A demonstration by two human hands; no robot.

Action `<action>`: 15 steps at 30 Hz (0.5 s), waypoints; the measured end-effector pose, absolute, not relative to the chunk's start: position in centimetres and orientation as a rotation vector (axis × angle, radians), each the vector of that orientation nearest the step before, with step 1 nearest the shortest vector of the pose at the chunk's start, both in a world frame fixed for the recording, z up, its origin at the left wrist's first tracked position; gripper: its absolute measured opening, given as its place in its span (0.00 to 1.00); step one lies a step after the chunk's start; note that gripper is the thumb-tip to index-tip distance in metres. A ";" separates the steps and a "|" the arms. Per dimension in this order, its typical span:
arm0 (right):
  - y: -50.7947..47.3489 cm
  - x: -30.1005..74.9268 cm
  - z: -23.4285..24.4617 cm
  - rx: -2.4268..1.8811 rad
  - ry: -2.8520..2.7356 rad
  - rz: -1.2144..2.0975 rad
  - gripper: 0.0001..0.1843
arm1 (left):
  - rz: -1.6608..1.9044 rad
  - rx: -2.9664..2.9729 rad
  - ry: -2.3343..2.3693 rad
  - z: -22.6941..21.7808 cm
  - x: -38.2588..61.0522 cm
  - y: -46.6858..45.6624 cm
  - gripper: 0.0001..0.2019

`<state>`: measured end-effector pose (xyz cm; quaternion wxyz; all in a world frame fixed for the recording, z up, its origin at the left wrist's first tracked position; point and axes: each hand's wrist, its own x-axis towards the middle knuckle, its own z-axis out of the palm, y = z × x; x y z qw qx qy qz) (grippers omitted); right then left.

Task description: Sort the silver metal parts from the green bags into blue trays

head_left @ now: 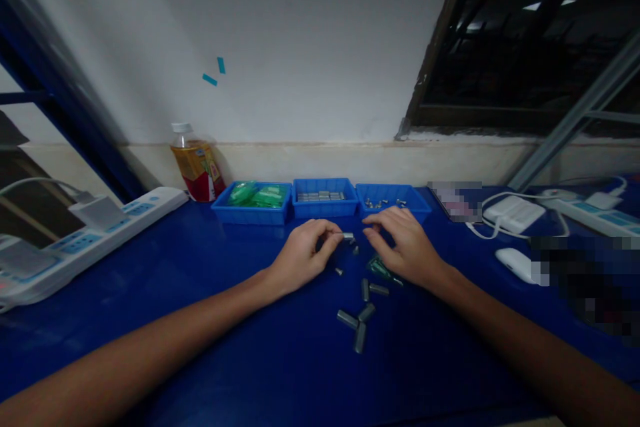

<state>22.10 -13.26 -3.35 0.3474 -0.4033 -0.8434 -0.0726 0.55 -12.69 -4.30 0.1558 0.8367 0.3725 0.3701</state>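
My left hand (311, 247) pinches a small silver metal cylinder (347, 236) between thumb and fingertips, its free end pointing right. To its right, my right hand (400, 240) hovers with thumb and fingers apart, and nothing shows between them. Loose screws (339, 271) lie on the blue table just below the hands. A green plastic bag (379, 268) rests partly under my right hand. Nearer to me are several metal cylinders (359, 336) lying on their sides, some touching.
Along the wall stand blue trays with green packets (257, 195), metal cylinders (321, 196) and screws (385, 203). A drink bottle (197, 163) and a power strip (100, 240) are at left. Chargers (515, 213), cables and a white case (520, 265) lie at right.
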 end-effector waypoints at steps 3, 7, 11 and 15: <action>-10.8 24.6 -2.9 -1.222 -2.033 -0.277 0.11 | 1.050 2.534 1.164 -2.4 0.0 -10.7 0.11; -6.8 27.7 -2.4 -1.652 -2.017 0.034 0.13 | 0.878 2.705 1.447 0.0 -0.4 -6.7 0.12; -3.9 28.0 -1.3 -1.777 -2.222 0.275 0.12 | 0.643 2.627 1.664 0.5 -0.2 -3.3 0.12; -1.7 26.1 -0.2 -1.760 -2.487 0.430 0.09 | 0.530 2.565 1.743 0.1 -0.1 -1.6 0.12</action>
